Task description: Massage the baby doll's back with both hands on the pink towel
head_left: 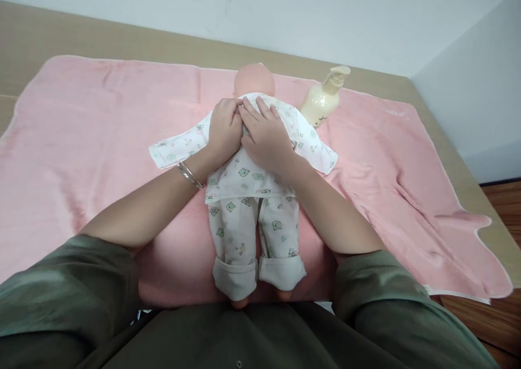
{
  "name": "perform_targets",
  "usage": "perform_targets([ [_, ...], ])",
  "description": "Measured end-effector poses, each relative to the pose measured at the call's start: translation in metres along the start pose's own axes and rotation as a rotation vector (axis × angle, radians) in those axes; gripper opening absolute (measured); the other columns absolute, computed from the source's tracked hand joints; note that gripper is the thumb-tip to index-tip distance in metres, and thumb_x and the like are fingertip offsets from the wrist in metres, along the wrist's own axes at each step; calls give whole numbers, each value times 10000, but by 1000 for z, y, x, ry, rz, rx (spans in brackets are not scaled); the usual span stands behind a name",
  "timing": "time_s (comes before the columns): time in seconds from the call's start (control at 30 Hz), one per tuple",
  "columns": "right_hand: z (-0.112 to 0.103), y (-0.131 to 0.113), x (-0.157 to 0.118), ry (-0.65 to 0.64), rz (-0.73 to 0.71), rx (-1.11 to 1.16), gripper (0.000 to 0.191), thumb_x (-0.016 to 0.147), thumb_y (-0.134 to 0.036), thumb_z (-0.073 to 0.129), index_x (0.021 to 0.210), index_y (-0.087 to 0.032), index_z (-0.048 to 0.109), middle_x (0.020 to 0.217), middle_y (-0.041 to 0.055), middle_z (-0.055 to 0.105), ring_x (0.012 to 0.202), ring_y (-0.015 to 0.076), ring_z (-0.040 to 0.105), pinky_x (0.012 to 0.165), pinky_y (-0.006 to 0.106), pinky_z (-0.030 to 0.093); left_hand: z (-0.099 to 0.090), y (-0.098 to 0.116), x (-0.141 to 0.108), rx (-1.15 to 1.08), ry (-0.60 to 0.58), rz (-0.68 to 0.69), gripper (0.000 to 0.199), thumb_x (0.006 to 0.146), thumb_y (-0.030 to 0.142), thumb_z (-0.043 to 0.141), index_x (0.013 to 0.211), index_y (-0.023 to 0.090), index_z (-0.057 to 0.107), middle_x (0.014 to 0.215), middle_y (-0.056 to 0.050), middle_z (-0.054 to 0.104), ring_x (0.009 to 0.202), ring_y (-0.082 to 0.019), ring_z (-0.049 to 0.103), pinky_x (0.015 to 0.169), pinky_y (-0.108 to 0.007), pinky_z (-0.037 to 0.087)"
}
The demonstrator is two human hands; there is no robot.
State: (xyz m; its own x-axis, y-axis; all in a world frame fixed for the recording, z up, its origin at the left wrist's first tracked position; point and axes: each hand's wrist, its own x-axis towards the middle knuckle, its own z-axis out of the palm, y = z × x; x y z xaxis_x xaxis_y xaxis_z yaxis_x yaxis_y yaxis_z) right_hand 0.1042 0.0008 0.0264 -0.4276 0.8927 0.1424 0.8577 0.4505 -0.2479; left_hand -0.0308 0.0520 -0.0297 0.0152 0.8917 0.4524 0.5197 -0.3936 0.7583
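A baby doll (254,79) lies lengthwise in front of me, its bald head at the far end and no face showing. It wears a white baby shirt (244,179) printed with small green animals, the sleeves spread to both sides, and matching trousers (238,228) with rolled cuffs. On the upper part of the shirt, my left hand (225,130) rests with fingers curled into the cloth; its fingertips are hidden. Beside it and partly touching it, my right hand (266,133) lies flat on the shirt, fingers stretched out.
Under the doll a pink blanket (122,119) covers much of the wooden table (101,38), wrinkled at the right. A cream pump bottle (321,100) stands tilted in view beyond the right sleeve. A white wall (285,21) rises behind the table.
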Motion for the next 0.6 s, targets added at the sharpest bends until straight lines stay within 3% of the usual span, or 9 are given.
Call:
perform_targets([
  [0.13, -6, 14, 8, -29, -18, 39, 703, 936, -139, 345, 1636, -144, 402, 1756, 29, 327, 1671, 316, 201, 1399, 582, 137, 2, 4, -2, 34, -8, 19, 246, 973, 258, 430, 1067, 221, 655, 1176, -131, 702, 1207, -309, 625, 1140, -491, 474],
  [0.33, -11, 17, 10, -47, -2, 70, 679, 977, -156, 299, 1651, -165, 384, 1771, 28, 289, 1676, 301, 197, 1390, 590, 162, 3, 14, -4, 37, 2, -1, 241, 928, 277, 542, 1147, 213, 620, 1273, -126, 690, 1324, -330, 588, 1216, -521, 420],
  [0.6, -14, 1, -1, -24, 51, -36, 661, 1004, -153, 338, 1664, -129, 343, 1764, 63, 304, 1672, 327, 209, 1389, 598, 184, -4, 16, 7, -90, -18, -240, 448, 860, 179, 621, 1308, 167, 599, 1413, -148, 660, 1362, -320, 611, 1221, -506, 467],
])
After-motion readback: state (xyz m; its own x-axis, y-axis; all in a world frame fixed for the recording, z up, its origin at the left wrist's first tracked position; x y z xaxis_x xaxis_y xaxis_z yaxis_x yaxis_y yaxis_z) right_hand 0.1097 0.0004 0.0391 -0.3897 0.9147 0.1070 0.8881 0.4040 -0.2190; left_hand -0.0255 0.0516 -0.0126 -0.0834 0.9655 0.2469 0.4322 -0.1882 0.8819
